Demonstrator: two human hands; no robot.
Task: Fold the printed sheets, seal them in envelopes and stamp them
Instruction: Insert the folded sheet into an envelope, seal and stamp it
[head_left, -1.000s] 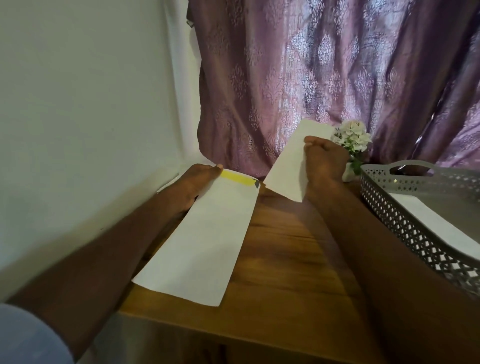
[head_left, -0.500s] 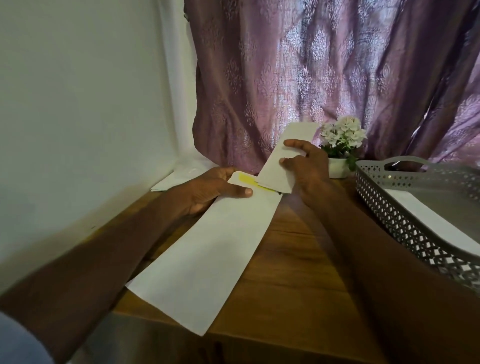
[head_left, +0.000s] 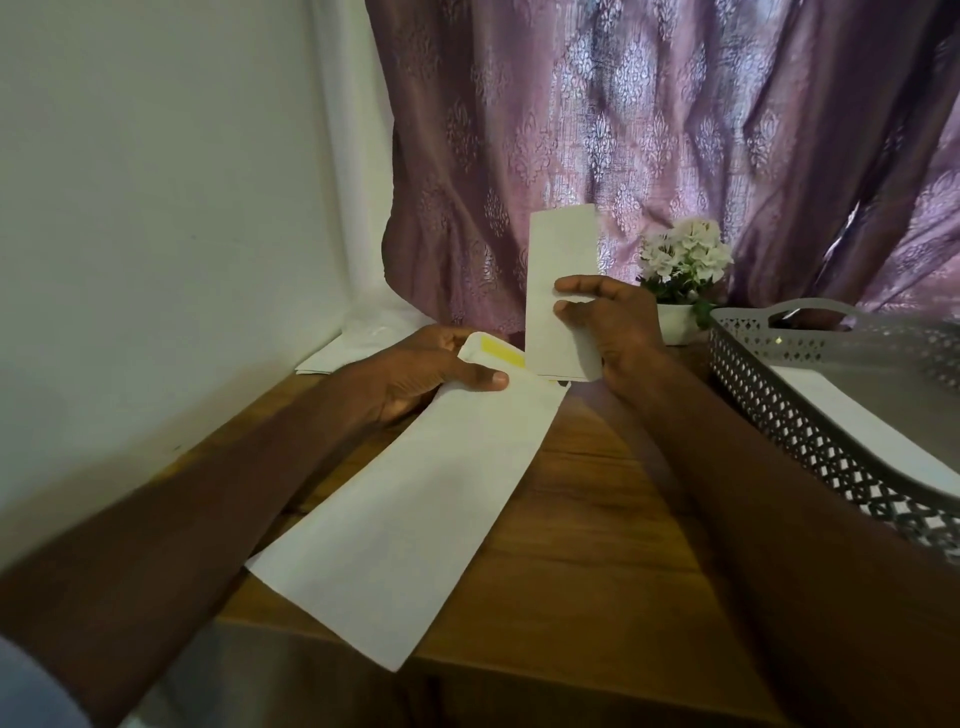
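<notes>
Head view: my left hand (head_left: 415, 374) pinches the envelope (head_left: 415, 499) near its mouth, thumb on top, keeping the yellow-striped flap (head_left: 493, 351) lifted so the opening stays clear. My right hand (head_left: 608, 327) pinches the folded sheet (head_left: 558, 291) upright, its lower edge at that mouth, ready to slide in. The envelope's tail rests on the tabletop (head_left: 597, 519).

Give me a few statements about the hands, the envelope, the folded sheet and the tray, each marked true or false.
1. The right hand holds the folded sheet upright. True.
2. The left hand lies idle, off the envelope. False: its thumb presses the envelope near the mouth.
3. The envelope's flap is open, showing a yellow strip. True.
4. The folded sheet is fully inside the envelope. False: most of it stands above the mouth.
5. The grey tray is on the left. False: it is on the right.
</notes>
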